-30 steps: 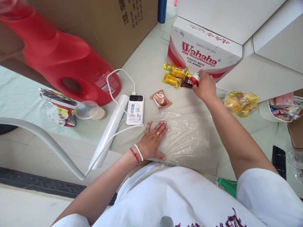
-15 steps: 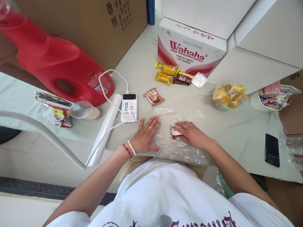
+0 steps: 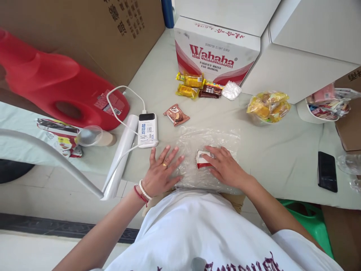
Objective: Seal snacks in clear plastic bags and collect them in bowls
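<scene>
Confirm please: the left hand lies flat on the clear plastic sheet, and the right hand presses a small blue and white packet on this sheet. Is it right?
Not quite. In the head view the packet under the right hand is red and white, not blue and white. The rest holds: the left hand lies flat on the clear plastic sheet.

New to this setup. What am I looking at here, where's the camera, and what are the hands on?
No machine here: a person works with two bare hands. The one camera sits on the person's head and looks forward and down, so the arms enter from the bottom. On the table lies a clear plastic bag. The left hand lies flat on its left edge. The right hand rests on the bag, fingers on a small red and white packet. Further back are wrapped snacks, a Wahaha box, a power bank, a red jug and a phone.
</scene>
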Tool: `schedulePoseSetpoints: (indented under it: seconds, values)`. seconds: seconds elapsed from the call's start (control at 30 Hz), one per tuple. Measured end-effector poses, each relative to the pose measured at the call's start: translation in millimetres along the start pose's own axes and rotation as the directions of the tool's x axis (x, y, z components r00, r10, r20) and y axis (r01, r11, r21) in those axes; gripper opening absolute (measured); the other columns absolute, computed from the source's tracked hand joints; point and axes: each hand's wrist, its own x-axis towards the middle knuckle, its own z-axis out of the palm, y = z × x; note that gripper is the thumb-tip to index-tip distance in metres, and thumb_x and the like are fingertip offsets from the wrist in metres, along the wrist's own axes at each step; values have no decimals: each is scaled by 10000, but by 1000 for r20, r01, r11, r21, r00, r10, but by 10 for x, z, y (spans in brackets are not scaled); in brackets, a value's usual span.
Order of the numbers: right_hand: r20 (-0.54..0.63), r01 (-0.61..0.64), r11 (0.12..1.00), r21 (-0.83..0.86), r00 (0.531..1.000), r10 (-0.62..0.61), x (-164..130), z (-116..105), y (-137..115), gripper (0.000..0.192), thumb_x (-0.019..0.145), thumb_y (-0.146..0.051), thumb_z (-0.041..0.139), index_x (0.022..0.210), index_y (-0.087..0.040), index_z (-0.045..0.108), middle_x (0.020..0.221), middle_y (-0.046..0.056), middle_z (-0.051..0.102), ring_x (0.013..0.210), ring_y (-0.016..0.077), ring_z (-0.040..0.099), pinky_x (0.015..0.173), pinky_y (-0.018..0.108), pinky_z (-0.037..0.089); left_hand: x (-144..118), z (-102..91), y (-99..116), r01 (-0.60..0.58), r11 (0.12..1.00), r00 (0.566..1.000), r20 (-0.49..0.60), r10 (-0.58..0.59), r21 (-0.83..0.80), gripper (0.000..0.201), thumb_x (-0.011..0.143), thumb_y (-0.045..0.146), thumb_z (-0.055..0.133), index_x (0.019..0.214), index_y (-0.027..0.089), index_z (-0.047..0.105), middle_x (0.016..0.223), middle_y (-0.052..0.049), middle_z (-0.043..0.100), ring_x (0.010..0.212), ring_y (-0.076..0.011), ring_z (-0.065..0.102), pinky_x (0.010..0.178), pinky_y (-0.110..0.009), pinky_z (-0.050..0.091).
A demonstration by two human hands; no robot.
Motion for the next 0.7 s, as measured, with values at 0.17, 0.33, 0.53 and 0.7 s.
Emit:
schedulePoseSetpoints:
  seconds: [0.17, 0.33, 0.53, 0.7]
  values:
    - [-39, 32, 983, 182, 999, -26, -773, 34, 41, 718, 956, -424, 676, 1585, -284, 360, 1598, 172, 415, 1469, 339, 413, 1152, 583, 456, -211, -91, -20, -306, 935, 936, 124, 330, -178, 696, 856, 179, 534, 1542, 265, 456, 1658, -120, 396, 1569, -281, 325, 1301, -621, -19]
    - [-145, -91, 986, 137, 983, 111, -1144, 417, 96, 378, 995, -252, 581, 1369, -286, 614, 1489, 147, 549, 1422, 336, 479, 1075, 605, 527, -180, 20, -19, -160, 958, 968, 153, 199, -238, 298, 989, 267, 497, 1205, 252, 700, 1555, -95, 553, 1516, -264, 424, 1307, -590, 93]
    - [-144, -71, 912, 405, 980, 140, -822, 87, 283, 231, 1052, -302, 486, 1063, -252, 711, 1028, 75, 747, 1009, 219, 681, 922, 419, 584, 138, -37, -21, 137, 873, 991, 57, -125, -469, 364, 1052, 353, 343, 1059, 218, 682, 1144, -78, 762, 1134, -195, 680, 1113, -400, 464]
    - [27, -455, 834, 311, 882, 471, -406, -291, 559, 310, 1030, -423, 497, 950, -207, 705, 886, 54, 729, 789, 198, 656, 721, 305, 518, 510, 20, -105, 413, 831, 888, -38, -458, -374, 268, 943, 438, 503, 819, 226, 611, 880, -74, 688, 954, -258, 613, 941, -414, 505]
